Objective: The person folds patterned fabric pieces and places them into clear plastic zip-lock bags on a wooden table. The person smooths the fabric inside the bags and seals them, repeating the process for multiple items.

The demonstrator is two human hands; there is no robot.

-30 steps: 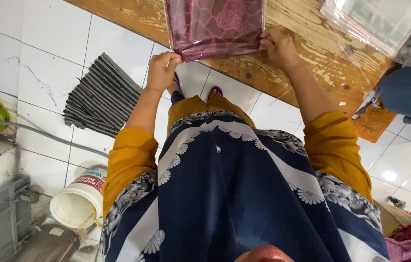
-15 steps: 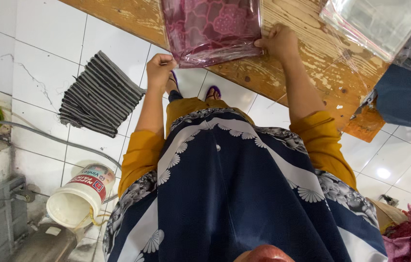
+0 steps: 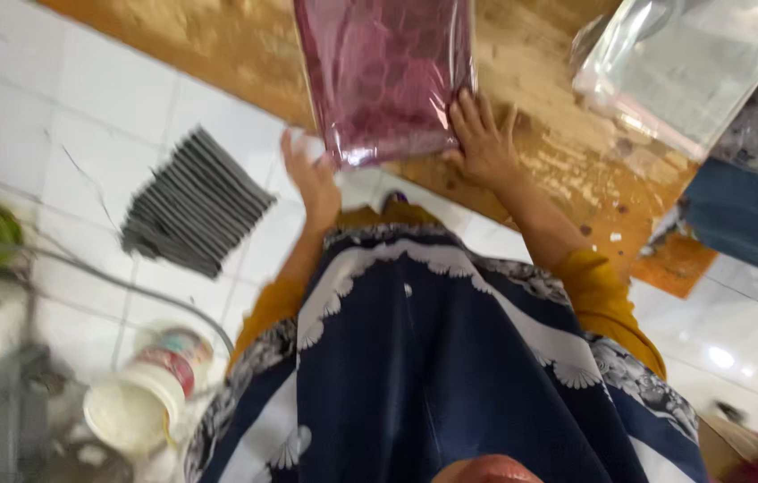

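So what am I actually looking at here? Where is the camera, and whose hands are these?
There is no machine here: the camera sits on a person's head and looks straight down, so you see their patterned dark blue and white clothing and yellow sleeves from above. The picture is blurred from movement. Ahead is a worn wooden table. On it lies a dark red patterned cloth sealed in a clear plastic bag. The left hand is at the bag's near corner at the table's edge; the right hand lies flat against its other near corner. More clear plastic bags lie to the right. On the white tiled floor sit a stack of grey striped pieces and a white bucket.
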